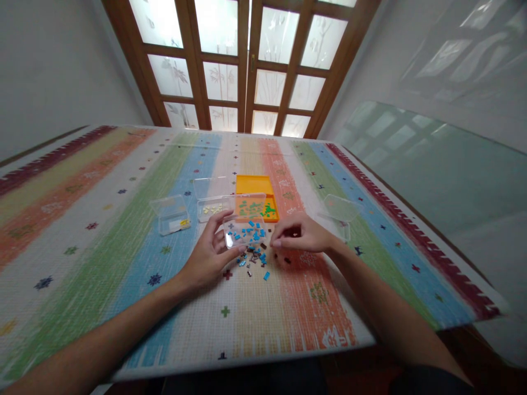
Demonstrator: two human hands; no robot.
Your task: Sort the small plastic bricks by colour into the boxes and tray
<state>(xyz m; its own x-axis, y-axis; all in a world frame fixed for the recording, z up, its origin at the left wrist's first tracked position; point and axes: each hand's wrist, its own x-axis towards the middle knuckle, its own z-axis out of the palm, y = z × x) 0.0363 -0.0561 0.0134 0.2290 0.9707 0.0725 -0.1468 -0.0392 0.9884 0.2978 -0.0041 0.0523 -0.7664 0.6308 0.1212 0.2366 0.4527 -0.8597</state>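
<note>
My left hand [209, 253] grips the left side of a clear plastic box [229, 238] holding small blue bricks [256, 233]. Its transparent lid stands up at the back. Right in front of the box lies a loose pile of blue and brown toy bricks [255, 257], with one blue brick [267, 276] apart from it. To the right of the pile, my right hand [303, 233] has thumb and fingers pinched together just over the tablecloth. Whatever is between those fingertips is too small to make out. A few brown bricks [287, 260] lie below it.
Behind the clear box stands an open orange case [253, 184] with green bricks. A clear box with pale pieces [213, 210] and another with yellow pieces [174, 225] are at left. One more clear box [342, 227] sits beyond my right wrist. A striped cloth [173, 307] covers the table.
</note>
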